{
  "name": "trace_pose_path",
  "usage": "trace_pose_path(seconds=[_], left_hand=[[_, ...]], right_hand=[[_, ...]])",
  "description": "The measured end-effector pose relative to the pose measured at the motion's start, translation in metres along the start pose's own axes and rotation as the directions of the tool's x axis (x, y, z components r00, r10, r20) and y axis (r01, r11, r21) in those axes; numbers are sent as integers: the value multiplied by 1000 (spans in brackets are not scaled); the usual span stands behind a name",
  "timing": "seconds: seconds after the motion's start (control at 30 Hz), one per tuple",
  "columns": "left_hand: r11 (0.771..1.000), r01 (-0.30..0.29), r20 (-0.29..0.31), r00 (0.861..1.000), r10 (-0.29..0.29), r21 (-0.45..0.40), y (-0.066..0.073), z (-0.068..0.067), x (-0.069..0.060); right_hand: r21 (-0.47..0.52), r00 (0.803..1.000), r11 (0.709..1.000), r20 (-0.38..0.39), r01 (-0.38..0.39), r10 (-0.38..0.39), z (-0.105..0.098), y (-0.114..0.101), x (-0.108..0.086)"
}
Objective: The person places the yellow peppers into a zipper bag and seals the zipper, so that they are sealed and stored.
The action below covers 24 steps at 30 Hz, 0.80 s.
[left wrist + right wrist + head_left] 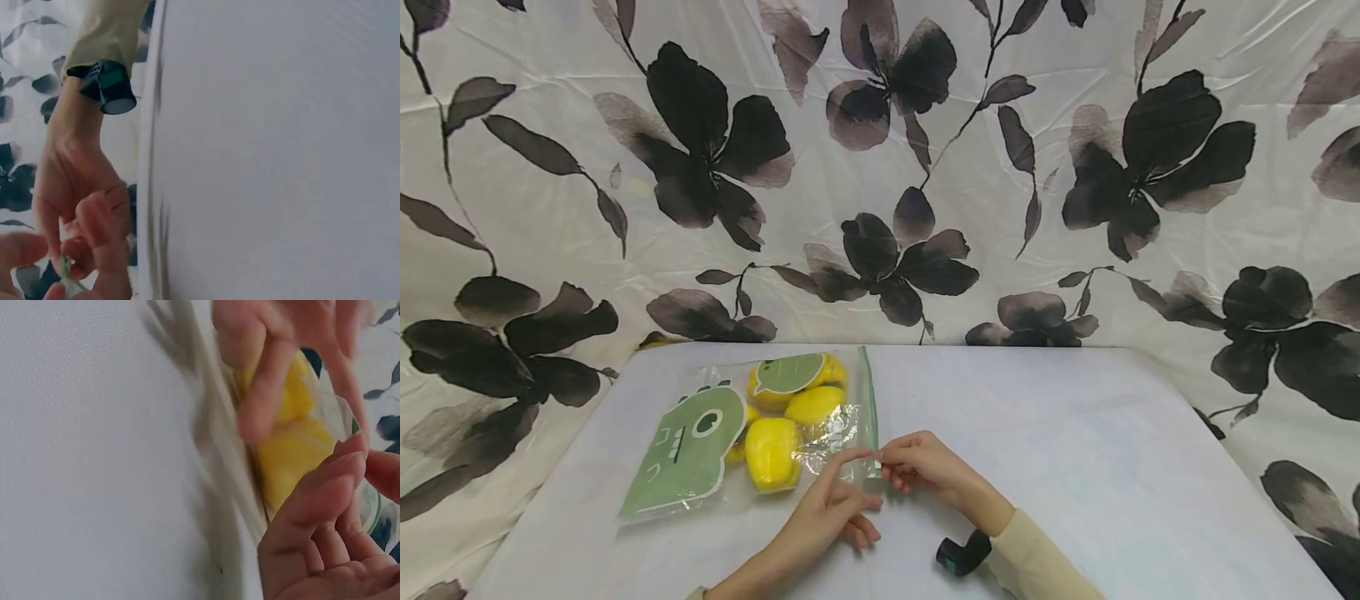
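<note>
A clear zip bag with a green cartoon-monster print lies on the white table, its green zip edge facing right. Inside it are several glossy yellow fruit- or pepper-like pieces. My right hand pinches the near end of the zip edge between thumb and index finger. My left hand is beside it, index finger stretched to the zip edge near the right fingertips, other fingers loosely bent. In the right wrist view the right hand is close up, with the yellow pieces behind it.
A black wrist camera sits by the right sleeve. The white tabletop extends right of the bag. Behind it hangs a white cloth printed with dark flowers.
</note>
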State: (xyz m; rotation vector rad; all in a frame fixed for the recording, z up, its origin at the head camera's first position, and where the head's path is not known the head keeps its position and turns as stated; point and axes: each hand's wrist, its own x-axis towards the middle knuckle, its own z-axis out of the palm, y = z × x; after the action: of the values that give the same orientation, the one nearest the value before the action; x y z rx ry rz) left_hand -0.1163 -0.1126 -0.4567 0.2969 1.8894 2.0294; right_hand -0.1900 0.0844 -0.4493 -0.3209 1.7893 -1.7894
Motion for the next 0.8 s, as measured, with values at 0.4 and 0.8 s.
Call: trace_pose_path(seconds=[0.4,0.8], left_hand=[[973,-58,-337,941,-21,-223,-13,15,16],[979,-89,-378,926,14,-182,-25,15,18]], right_hand=[[115,997,992,69,-41,33,3,13,5],[92,991,994,132,-50,37,-3,22,4]])
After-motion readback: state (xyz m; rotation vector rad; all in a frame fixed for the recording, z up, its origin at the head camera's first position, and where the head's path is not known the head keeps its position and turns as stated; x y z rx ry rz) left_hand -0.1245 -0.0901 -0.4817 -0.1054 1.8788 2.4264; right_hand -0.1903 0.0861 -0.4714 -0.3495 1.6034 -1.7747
